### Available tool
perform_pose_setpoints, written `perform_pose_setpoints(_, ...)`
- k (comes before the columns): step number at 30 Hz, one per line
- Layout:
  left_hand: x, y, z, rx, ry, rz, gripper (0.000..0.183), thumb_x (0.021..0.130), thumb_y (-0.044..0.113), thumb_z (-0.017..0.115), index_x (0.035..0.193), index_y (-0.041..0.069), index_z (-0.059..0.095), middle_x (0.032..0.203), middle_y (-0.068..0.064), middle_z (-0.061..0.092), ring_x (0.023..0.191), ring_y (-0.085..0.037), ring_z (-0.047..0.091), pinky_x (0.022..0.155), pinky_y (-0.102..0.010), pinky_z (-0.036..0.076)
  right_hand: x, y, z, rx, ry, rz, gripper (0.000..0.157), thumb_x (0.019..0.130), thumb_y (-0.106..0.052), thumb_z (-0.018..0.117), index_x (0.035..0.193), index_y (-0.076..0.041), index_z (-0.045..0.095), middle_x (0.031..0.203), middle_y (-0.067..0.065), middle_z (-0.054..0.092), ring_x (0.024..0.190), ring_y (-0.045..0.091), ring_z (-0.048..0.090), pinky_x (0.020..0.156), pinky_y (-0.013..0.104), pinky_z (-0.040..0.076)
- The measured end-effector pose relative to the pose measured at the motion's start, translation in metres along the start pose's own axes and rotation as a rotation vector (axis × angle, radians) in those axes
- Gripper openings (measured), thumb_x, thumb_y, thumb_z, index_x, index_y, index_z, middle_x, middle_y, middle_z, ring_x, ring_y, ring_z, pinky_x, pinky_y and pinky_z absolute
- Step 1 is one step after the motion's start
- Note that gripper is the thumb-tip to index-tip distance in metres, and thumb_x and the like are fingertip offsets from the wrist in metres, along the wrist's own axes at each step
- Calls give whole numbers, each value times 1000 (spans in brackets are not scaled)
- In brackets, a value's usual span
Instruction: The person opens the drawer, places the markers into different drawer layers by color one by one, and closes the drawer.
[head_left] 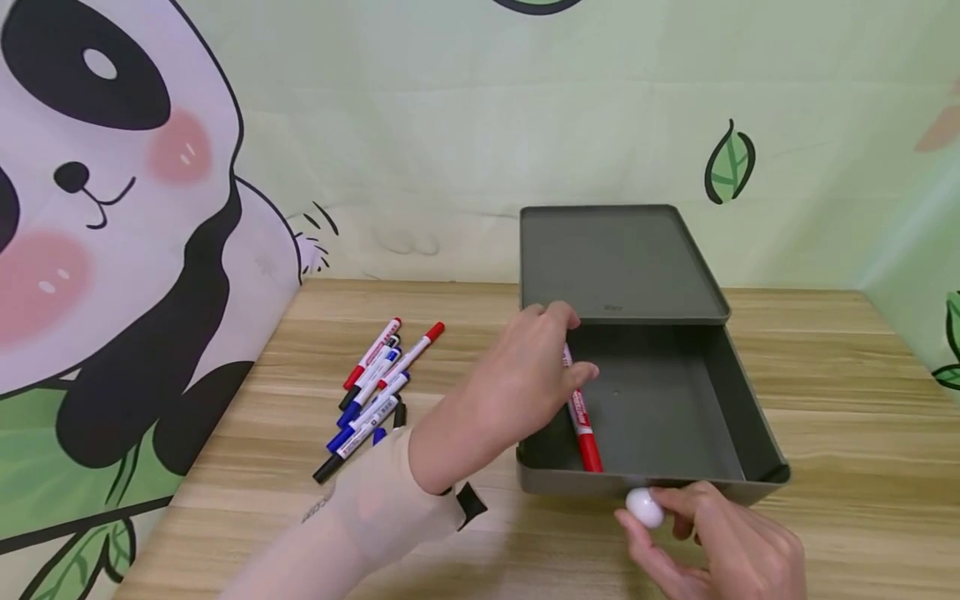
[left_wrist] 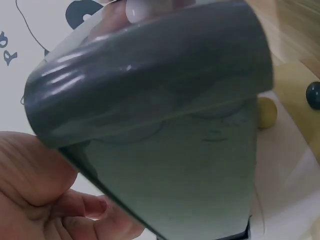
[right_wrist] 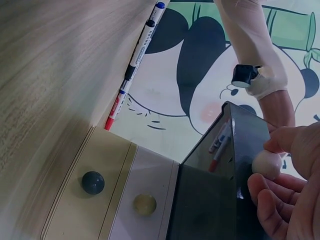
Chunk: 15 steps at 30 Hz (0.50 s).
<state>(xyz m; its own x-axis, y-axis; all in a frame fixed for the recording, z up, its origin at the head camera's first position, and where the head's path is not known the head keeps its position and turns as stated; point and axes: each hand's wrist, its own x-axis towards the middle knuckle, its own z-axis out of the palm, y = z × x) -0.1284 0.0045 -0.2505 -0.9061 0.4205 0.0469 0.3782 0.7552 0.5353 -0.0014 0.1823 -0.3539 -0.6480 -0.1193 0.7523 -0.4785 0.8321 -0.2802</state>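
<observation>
A big cloth [head_left: 420, 125] with a panda on it hangs at the back. In front is a wooden table [head_left: 840, 375]. On it stands a gray set of drawers [head_left: 615, 258], and its top drawer [head_left: 652, 408] is pulled out. Left of that lies a messy pile of markers [head_left: 372, 385], red, blue and black. The left hand [head_left: 528, 367] is over the drawer's left side, with its thumb and pointing finger spread apart; I can't tell if it touches anything. The right hand [head_left: 738, 542] pinches the drawer's white knob [head_left: 643, 507] with finger and thumb. One red marker [head_left: 585, 433] lies inside the drawer along the left wall, partly under the left hand, its red cap toward the front. Smaller still are a yellow knob [right_wrist: 144, 204] and a dark knob [right_wrist: 93, 183] on the lower drawers.
</observation>
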Motion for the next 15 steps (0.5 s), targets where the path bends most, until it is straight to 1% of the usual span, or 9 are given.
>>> perform_pose_setpoints(2,-3,0,-3,-28,27,7,49,93,21,80,133,2,62,119,-14,65,101,-24,62,87,-32,55,0,0,0,0,-2,-3,56,96,-62,58,78,-9,67,63,-9,56,46,-4,34,45,8,24)
perform_pose_setpoints(4,-6,-1,-8,-67,40,6,47,93,20,80,133,3,62,115,-13,66,96,-23,61,82,-31,55,0,0,0,1,-8,1,57,96,-62,57,79,-9,67,63,-9,56,46,-4,34,45,9,25)
perform_pose_setpoints(6,-10,-3,-14,-92,44,-6,46,93,20,80,134,6,62,111,-11,66,89,-21,61,75,-29,53,-1,0,0,-2,-15,6,57,96,-63,57,79,-9,67,63,-9,56,47,-4,34,44,10,26)
perform_pose_setpoints(8,-15,-6,-22,-97,49,-24,45,94,22,79,134,9,63,110,-8,68,85,-18,62,72,-29,53,-1,1,1,-7,3,-2,58,96,-63,57,78,-9,67,63,-9,56,47,-5,33,43,10,25)
perform_pose_setpoints(10,-19,-10,-29,-85,56,-47,44,94,24,79,134,12,65,112,-5,69,81,-15,64,70,-30,53,-1,1,2,-9,20,-11,58,96,-63,57,78,-9,67,62,-10,55,47,-5,32,43,10,24)
perform_pose_setpoints(12,-24,-17,-34,-64,73,-67,42,94,26,79,133,14,67,112,-2,70,81,-14,66,70,-31,54,0,1,2,-11,20,-9,58,96,-64,57,77,-10,67,62,-10,55,46,-5,32,43,10,24)
perform_pose_setpoints(15,-29,-30,-39,-3,114,-76,39,94,29,78,131,16,69,111,0,72,84,-13,69,72,-34,54,-1,0,0,-8,-10,13,58,96,-64,56,78,-10,67,62,-9,56,47,-4,33,43,10,25)
